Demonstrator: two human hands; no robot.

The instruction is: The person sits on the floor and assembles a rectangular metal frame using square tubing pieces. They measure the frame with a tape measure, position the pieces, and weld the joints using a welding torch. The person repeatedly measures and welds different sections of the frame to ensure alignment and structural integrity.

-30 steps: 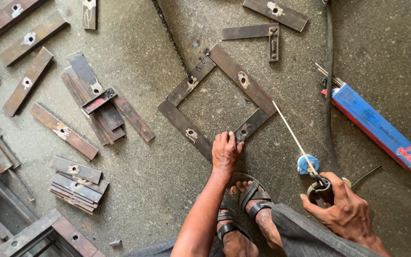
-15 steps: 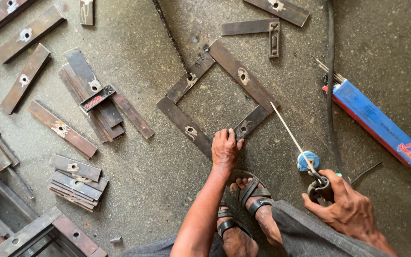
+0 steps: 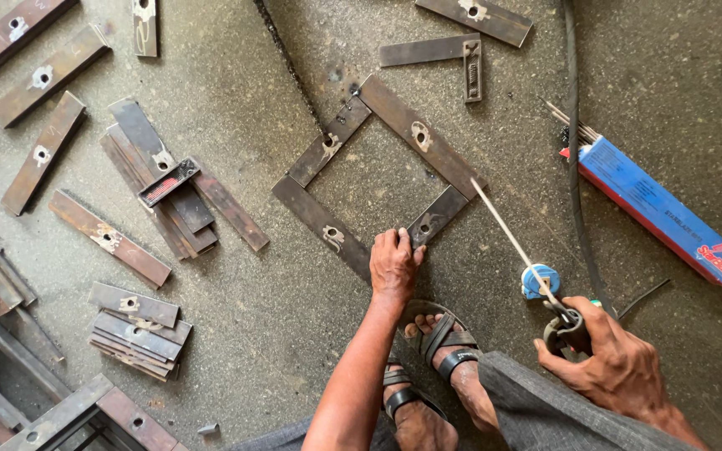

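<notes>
Pressing down with my left hand [image 3: 394,263], I have the fingers spread flat over the near corner of the square steel frame [image 3: 378,179], where two of its flat bars meet; the hand grips nothing, it only bears on the metal. The frame lies on the concrete floor [image 3: 294,334] just ahead of my sandalled feet [image 3: 432,367], turned so one corner points toward me.

My right hand [image 3: 612,363] is closed around the electrode holder [image 3: 563,327], fingers wrapped tight. A thin welding rod [image 3: 513,240] is clamped in it and slants up and to the left, its tip touching the frame's right-hand corner. A blue part [image 3: 539,280] sits on the holder just beside my knuckles.

Further right lies a long blue box [image 3: 662,209], open at its upper end, with a bundle of grey rods [image 3: 566,117] sticking out of it. A black cable [image 3: 574,150] runs past the box's open end and down toward my right hand.

To the left, flat steel bars are scattered loose, and a neat stack of short bars [image 3: 137,330] sits near the lower left. An L-shaped piece [image 3: 444,54] lies beyond the frame.
</notes>
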